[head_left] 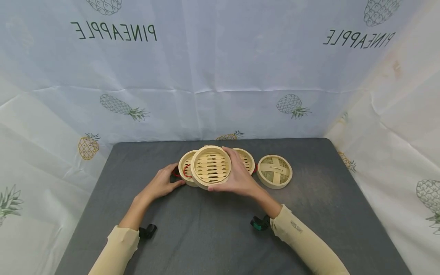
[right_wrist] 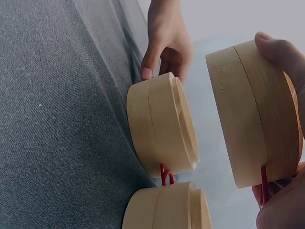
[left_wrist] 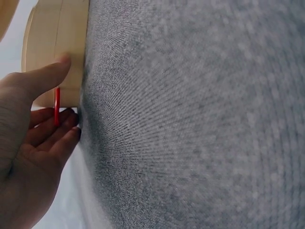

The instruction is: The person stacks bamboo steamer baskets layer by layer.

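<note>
While the right grip (head_left: 240, 180) clasps the raised basket (head_left: 211, 171), thumb and fingers on opposite parts of its wall, the left grip (head_left: 163, 183) holds the outer side of the left basket (head_left: 186, 160). Head-on from above, the raised basket shows its slats; only the right wrist view makes plain that it is up off the bench (head_left: 206, 236) and apart from the baskets below, with a red handle (right_wrist: 264, 183) at the fingers. Seen just from the left wrist, the left thumb presses the basket wall on one side of a red loop (left_wrist: 57, 107), the fingers lying beyond it. From the head, the raised basket hides much of the left basket, and the right grip covers part of the right basket (head_left: 248, 157), which the right wrist view cuts off. Whether those two touch is hard to tell. Near the right basket lies a woven lid (head_left: 275, 171); behind hangs a pineapple-printed curtain (head_left: 213, 68).
</note>
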The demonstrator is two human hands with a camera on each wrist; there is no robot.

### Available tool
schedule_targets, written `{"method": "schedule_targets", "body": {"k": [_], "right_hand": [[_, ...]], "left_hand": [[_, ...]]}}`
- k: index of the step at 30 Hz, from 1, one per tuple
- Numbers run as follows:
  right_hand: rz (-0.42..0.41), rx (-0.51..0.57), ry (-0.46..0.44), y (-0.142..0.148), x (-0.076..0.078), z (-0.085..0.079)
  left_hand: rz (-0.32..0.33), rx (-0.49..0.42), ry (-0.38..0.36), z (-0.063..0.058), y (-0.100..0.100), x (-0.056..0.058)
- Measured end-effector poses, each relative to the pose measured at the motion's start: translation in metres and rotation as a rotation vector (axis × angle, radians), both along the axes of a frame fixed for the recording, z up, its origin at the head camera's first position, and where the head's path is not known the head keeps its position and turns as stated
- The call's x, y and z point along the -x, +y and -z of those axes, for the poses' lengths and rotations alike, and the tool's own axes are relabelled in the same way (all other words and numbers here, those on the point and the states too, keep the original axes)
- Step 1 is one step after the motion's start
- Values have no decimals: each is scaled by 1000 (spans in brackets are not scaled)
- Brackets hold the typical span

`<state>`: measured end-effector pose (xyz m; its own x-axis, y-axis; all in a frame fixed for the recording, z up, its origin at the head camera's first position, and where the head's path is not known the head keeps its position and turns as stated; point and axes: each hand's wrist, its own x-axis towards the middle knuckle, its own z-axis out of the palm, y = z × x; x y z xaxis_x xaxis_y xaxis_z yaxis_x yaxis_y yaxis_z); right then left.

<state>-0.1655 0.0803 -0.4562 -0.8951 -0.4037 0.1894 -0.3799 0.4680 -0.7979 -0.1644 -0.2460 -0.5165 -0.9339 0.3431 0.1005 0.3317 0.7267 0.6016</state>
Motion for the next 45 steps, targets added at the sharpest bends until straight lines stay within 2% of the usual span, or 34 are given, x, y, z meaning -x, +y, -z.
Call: {"method": "schedule_targets", "body": {"k": [13,27,45], "right_hand": [[4,5,-13,-9,9,4],[6,3,-68,-23,17,12],[13,3,-72,-38,28,19]], "left_hand": [[-3,-8,-2,0,1,0],[3,-29,7,1,0,1],[4,-33,-1,3,-2,3]]}}
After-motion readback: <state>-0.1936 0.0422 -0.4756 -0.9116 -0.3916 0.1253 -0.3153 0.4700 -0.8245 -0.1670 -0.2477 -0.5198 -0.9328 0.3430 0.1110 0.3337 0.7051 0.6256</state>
